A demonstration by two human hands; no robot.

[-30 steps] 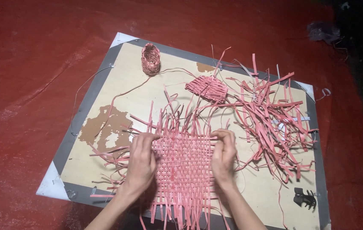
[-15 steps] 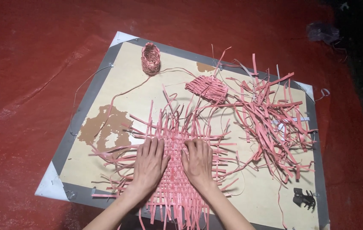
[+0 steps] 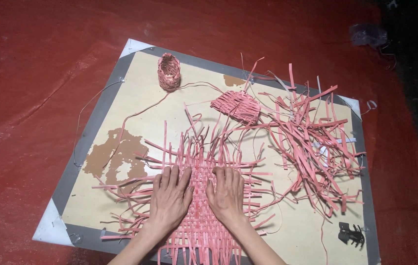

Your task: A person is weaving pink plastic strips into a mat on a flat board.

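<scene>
Light falls evenly from above me; my red sheet [image 3: 37,98] shines with glare, the far right corner goes dark.

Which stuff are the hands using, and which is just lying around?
In use: left hand and right hand, flat on the pink woven mat.
Lying about: small woven tube, small woven patch, loose strip pile, black clip.

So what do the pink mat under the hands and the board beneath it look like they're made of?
The woven mat looks like flat pink strips, probably paper or thin plastic: matte, with loose ends that curl and kink. The board looks like pale plywood or fibreboard with a grey edge; a brown patch where the surface has peeled suggests a thin facing layer.
</scene>
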